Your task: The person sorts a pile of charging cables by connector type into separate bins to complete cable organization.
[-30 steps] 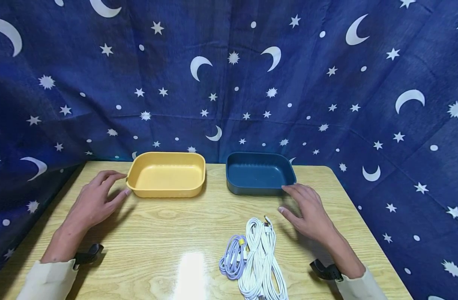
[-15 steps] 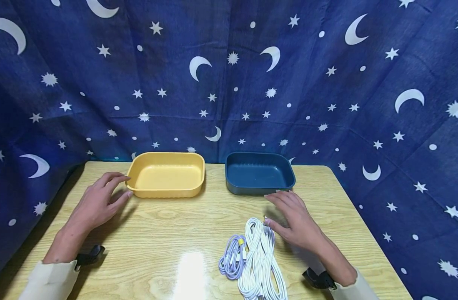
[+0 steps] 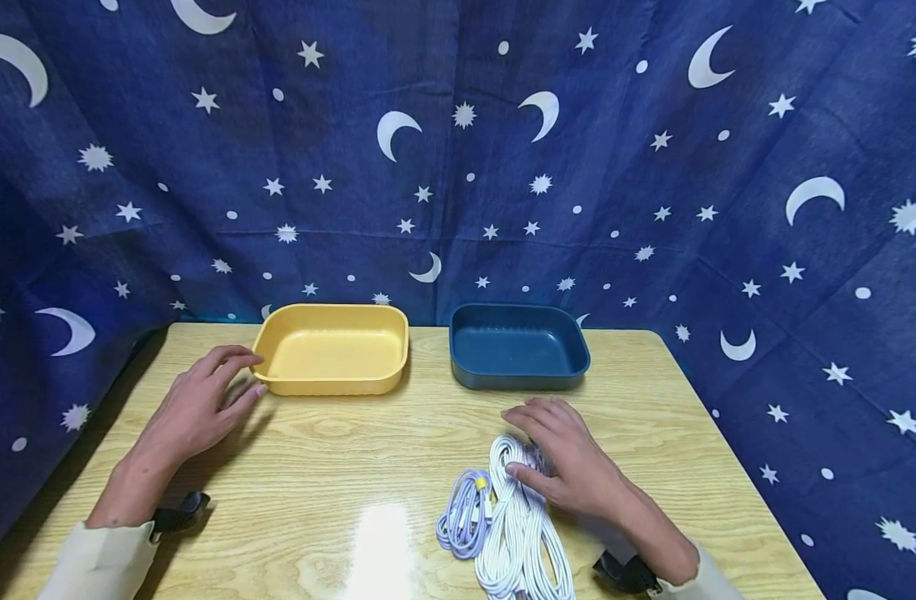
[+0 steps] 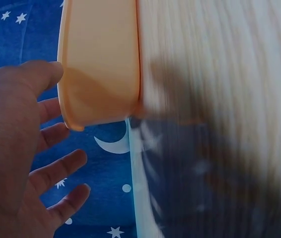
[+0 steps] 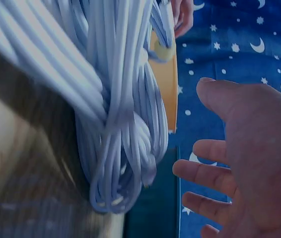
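Note:
My left hand [image 3: 195, 408] is at the near left corner of a yellow bin [image 3: 337, 387], fingers spread and fingertips right at its rim. In the left wrist view the thumb and fingers of that hand [image 4: 26, 124] lie along the bin's edge [image 4: 98, 59]. Over the far end of a bundle of white cables [image 3: 513, 533] hovers my right hand [image 3: 566, 458], its fingers apart and nothing held. The right wrist view has these looped white cables [image 5: 115, 124] beside the open right hand [image 5: 249, 153]. A coiled lilac cable [image 3: 465, 517] with a yellow tie lies left of the white ones.
A dark blue bin [image 3: 518, 383] stands at the back of the wooden table [image 3: 315, 483], right of the yellow one. Behind the table hangs a blue curtain [image 3: 458, 167] with moons and stars. A bright glare patch marks the table's front middle.
My right hand has moved left and nearer, from the blue bin's front right corner to over the white cables. My left hand has barely shifted at the yellow bin.

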Action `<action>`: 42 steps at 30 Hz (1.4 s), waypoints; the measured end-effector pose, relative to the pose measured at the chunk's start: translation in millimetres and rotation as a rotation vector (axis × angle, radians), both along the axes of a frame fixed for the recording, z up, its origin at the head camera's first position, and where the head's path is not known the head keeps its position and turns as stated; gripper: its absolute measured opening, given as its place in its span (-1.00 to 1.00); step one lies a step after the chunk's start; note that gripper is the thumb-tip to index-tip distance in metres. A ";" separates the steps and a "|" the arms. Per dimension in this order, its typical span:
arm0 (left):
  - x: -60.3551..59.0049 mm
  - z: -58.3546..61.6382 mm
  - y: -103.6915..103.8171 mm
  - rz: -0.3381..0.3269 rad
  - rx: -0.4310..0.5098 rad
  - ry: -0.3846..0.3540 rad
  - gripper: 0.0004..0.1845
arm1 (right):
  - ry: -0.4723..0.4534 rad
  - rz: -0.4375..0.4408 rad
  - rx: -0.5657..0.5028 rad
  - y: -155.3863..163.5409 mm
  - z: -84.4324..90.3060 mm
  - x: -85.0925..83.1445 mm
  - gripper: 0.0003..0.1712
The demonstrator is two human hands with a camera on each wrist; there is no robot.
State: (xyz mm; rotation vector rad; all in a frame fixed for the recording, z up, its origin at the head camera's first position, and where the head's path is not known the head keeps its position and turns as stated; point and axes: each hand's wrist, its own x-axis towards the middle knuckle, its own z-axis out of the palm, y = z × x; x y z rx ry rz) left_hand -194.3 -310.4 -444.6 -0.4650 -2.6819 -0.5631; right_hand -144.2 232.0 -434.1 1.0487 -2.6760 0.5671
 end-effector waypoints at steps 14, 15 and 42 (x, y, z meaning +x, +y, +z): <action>-0.9 -1.0 4.2 -0.047 -0.024 0.017 -0.71 | -0.130 0.097 -0.013 -17.3 -6.5 15.1 -0.33; -0.9 -1.2 4.4 -0.050 -0.021 0.016 -0.72 | -0.133 0.104 -0.013 -18.3 -6.9 16.2 -0.34; -5.7 -10.3 8.8 -0.119 -0.020 0.043 -0.85 | -0.171 0.318 0.087 -30.7 -11.5 30.4 -0.32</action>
